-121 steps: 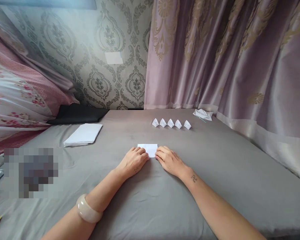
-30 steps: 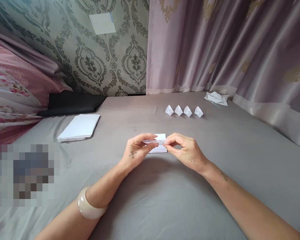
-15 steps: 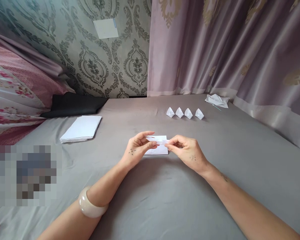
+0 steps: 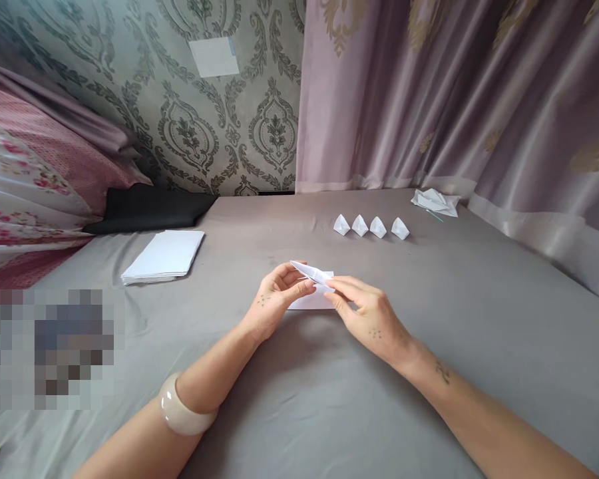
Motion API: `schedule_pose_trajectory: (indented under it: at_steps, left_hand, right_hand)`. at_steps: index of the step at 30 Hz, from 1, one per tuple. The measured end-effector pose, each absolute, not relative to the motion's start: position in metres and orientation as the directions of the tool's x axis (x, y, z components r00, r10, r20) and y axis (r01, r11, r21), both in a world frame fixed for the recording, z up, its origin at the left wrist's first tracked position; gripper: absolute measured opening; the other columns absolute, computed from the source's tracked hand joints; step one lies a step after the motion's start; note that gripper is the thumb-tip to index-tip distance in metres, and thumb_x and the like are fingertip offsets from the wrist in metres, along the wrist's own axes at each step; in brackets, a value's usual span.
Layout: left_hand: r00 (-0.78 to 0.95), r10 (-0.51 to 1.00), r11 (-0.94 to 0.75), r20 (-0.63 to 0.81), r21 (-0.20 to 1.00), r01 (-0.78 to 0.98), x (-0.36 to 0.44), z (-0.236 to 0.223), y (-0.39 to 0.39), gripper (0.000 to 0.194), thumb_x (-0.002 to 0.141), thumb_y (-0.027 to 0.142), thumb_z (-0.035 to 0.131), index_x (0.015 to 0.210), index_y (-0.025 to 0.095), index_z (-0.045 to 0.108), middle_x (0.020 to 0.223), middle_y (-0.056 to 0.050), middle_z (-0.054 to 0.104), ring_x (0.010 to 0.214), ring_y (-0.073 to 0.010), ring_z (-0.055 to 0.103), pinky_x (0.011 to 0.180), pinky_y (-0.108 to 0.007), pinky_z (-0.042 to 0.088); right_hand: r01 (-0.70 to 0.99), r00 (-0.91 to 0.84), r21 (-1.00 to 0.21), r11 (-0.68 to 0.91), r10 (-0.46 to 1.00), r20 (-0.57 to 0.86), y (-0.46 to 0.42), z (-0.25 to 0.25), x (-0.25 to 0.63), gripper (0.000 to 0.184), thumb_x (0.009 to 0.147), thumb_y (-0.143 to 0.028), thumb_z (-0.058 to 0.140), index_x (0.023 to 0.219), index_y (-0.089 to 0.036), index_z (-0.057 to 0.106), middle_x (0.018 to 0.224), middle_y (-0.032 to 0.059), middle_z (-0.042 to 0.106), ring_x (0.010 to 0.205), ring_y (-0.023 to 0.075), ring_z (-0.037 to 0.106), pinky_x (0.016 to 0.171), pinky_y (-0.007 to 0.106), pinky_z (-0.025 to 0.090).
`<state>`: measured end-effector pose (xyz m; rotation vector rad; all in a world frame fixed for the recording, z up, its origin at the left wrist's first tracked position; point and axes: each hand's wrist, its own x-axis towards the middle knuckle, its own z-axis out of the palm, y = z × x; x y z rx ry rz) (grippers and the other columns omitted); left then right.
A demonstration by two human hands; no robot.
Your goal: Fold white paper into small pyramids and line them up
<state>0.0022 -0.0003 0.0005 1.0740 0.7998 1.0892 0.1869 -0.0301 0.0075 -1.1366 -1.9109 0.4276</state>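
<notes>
Above the middle of the grey sheet, a white paper boat (image 4: 312, 272) is held tilted, its pointed end up and to the left. My left hand (image 4: 279, 293) grips it between the thumb in front and fingers behind. At its right end, my right hand (image 4: 367, 309) has thumb and fingertips closed around the paper's edge; the fingers partly hide that end. Beneath both hands lies a flat white paper piece (image 4: 312, 301), partly covered. Several finished-looking folded paper boats (image 4: 360, 226) stand in a row farther back, right of centre.
A stack of white paper (image 4: 164, 256) lies at the left, in front of a black cloth (image 4: 150, 209). Crumpled white paper (image 4: 435, 201) sits at the back right beside the curtain (image 4: 379, 100). A blurred-out patch (image 4: 70, 349) covers the near left.
The paper boat has turned so its pointed end rises to the left above my left fingers. My right hand has shifted slightly, its fingers now over the paper's right end.
</notes>
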Motion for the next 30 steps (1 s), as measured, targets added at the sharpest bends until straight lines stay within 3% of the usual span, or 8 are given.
schedule_pose_trajectory:
  at_steps: [3,11,17,21,27,30]
  left_hand:
    - [0.308,0.951,0.102,-0.003,0.947,-0.305,0.003,0.0,-0.002,0.04,0.078,0.028,0.074,0.113,0.019,0.058,0.109,-0.008,0.068,0.104,-0.021,0.062,0.093,-0.038,0.048]
    - [0.297,0.954,0.138,-0.041,0.94,-0.313,0.004,0.0,-0.002,0.034,0.085,0.039,0.064,0.109,0.016,0.062,0.099,-0.007,0.066,0.093,-0.0182,0.062,0.088,-0.037,0.052]
    - [0.258,0.961,0.174,-0.104,0.948,-0.266,0.006,0.001,-0.002,0.033,0.08,0.039,0.069,0.1,0.013,0.065,0.088,-0.006,0.068,0.08,-0.0152,0.064,0.08,-0.03,0.053]
    - [0.279,0.956,0.157,-0.087,0.958,-0.241,0.005,0.0,-0.001,0.03,0.081,0.04,0.067,0.098,0.014,0.067,0.09,-0.006,0.069,0.083,-0.0165,0.065,0.081,-0.029,0.053]
    - [0.272,0.958,0.152,-0.086,0.961,-0.232,0.002,-0.001,-0.001,0.034,0.083,0.037,0.062,0.109,0.015,0.065,0.097,-0.008,0.071,0.093,-0.0208,0.065,0.088,-0.034,0.051]
    - [0.24,0.963,0.163,-0.12,0.972,-0.169,0.003,0.0,-0.002,0.036,0.079,0.03,0.065,0.111,0.014,0.064,0.094,-0.006,0.071,0.09,-0.0211,0.065,0.085,-0.034,0.051]
  right_hand:
    - [0.614,-0.326,-0.547,0.569,0.814,0.48,-0.038,0.006,0.18,0.027,0.093,-0.02,0.048,0.117,-0.021,0.062,0.113,0.0074,0.066,0.094,0.0183,0.065,0.078,0.03,0.053]
    - [0.674,-0.333,-0.482,0.56,0.812,0.479,-0.039,0.0,0.179,0.023,0.092,-0.015,0.048,0.107,-0.021,0.065,0.099,0.0055,0.068,0.082,0.0154,0.066,0.074,0.026,0.052]
    - [0.715,-0.364,-0.383,0.585,0.779,0.51,-0.043,-0.001,0.175,0.027,0.093,-0.015,0.047,0.111,-0.023,0.064,0.092,0.0025,0.069,0.07,0.0121,0.064,0.061,0.023,0.048]
    - [0.725,-0.38,-0.347,0.594,0.767,0.517,-0.045,0.0,0.174,0.028,0.095,-0.016,0.045,0.113,-0.024,0.064,0.089,0.002,0.069,0.067,0.0107,0.062,0.06,0.022,0.046]
    - [0.768,-0.367,-0.3,0.566,0.773,0.518,-0.045,-0.002,0.174,0.029,0.093,-0.019,0.047,0.119,-0.019,0.06,0.083,0.0035,0.068,0.063,0.0131,0.061,0.053,0.026,0.042]
    - [0.767,-0.383,-0.283,0.576,0.765,0.518,-0.045,-0.002,0.173,0.029,0.093,-0.018,0.046,0.118,-0.016,0.061,0.081,0.0037,0.067,0.062,0.0136,0.06,0.053,0.027,0.041]
